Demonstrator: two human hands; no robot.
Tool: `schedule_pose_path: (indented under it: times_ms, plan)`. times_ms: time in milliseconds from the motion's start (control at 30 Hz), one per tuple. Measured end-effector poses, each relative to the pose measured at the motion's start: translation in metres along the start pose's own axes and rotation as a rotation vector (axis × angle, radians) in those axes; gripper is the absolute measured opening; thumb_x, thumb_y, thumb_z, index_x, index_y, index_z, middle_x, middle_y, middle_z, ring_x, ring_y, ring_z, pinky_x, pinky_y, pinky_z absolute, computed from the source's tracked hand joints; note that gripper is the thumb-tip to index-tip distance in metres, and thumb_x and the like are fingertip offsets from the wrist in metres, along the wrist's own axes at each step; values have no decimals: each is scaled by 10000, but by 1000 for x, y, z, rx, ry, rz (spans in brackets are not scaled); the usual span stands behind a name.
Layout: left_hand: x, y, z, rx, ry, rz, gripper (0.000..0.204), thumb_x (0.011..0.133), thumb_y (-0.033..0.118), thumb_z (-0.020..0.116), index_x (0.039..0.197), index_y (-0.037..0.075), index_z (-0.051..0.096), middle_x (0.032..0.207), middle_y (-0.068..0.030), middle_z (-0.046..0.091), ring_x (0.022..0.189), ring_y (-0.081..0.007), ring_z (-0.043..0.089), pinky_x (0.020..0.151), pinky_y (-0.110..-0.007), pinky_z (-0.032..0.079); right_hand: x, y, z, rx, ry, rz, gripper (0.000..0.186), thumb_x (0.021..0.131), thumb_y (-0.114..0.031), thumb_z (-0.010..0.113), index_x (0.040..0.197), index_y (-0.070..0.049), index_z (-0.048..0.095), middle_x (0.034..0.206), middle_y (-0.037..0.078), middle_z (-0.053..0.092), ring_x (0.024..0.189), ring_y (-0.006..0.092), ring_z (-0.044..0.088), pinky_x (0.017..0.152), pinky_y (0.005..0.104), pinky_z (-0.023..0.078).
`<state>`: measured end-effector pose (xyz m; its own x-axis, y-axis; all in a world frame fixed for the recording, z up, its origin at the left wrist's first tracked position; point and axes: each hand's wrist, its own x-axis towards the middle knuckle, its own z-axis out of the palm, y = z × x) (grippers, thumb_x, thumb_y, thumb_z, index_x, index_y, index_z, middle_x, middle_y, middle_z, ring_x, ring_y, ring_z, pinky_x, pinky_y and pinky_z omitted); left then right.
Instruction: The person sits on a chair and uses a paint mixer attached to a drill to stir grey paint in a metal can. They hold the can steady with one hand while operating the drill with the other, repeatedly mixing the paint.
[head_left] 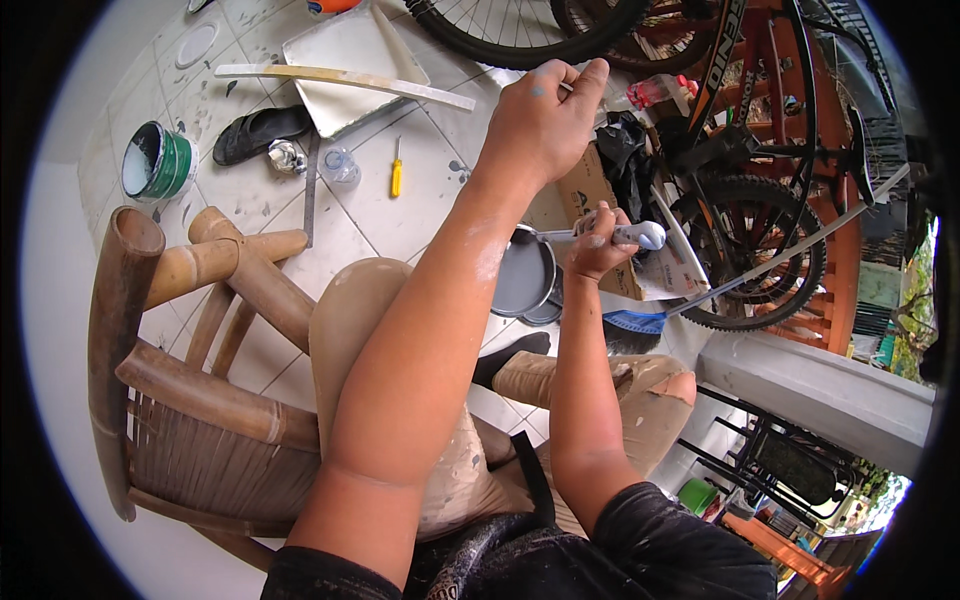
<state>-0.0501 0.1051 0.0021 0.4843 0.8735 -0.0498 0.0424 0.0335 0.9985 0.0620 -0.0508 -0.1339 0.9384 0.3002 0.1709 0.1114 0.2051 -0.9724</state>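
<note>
My left hand [548,115] is raised in front of me with its fingers curled closed. Whatever it may hold is hidden behind the fingers. Lower and to the right, my right hand [598,245] is wrapped round a tool with a grey-and-white handle [642,235]. The rounded handle end points right, while the thin other end reaches left toward a can of grey paint [522,275]. That open can stands on the floor between my forearms, partly covered by the left one. White smears mark my left forearm.
A bamboo chair [215,410] stands at left. On the tiles lie a white tray [350,60] with a wooden strip [345,78] across it, a green can [160,160], a black sandal [258,133] and a yellow screwdriver [397,175]. Bicycles, a cardboard box [585,185] and a blue broom [637,321] crowd the right.
</note>
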Motion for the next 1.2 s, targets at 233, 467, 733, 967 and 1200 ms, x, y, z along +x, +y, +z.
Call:
schedule_pose_path:
  times_ms: [233, 467, 733, 967, 1200]
  plan:
    - [0, -3, 7, -5, -1, 33, 659, 1074, 650, 540, 937, 21, 686, 788, -53, 680, 741, -153, 651, 737, -324, 520, -25, -8, -60, -154, 83, 166, 334, 862, -55, 637, 601, -90, 432, 560, -12, 438, 449, 92, 387, 434, 277, 315]
    - [-1, -2, 8, 41, -22, 30, 649, 1072, 638, 545, 972, 16, 704, 838, -91, 726, 812, -218, 722, 778, -356, 551, -70, -16, -21, 125, -24, 249, 372, 894, -132, 667, 637, -115, 399, 547, 18, 380, 435, 138, 323, 444, 314, 306]
    - [3, -5, 6, -47, 28, 35, 659, 1067, 627, 542, 972, -1, 721, 831, -152, 760, 781, -307, 720, 776, -406, 560, -15, -76, -25, 125, -220, 137, 294, 948, -147, 628, 713, -91, 460, 561, 36, 384, 453, 161, 357, 466, 326, 319]
    - [3, -6, 4, -41, 31, 40, 660, 1066, 629, 536, 987, 1, 721, 819, -151, 754, 801, -325, 727, 778, -414, 560, -10, -32, -70, 64, 32, 240, 322, 916, -125, 668, 672, -98, 461, 575, 3, 406, 466, 139, 391, 469, 312, 350]
    - [3, -6, 7, 16, 5, 28, 669, 1066, 637, 526, 1015, 3, 733, 865, -163, 770, 841, -339, 740, 803, -428, 564, -23, -11, -98, 235, 105, 321, 337, 925, -294, 686, 708, -131, 485, 590, -4, 360, 451, 150, 323, 465, 326, 303]
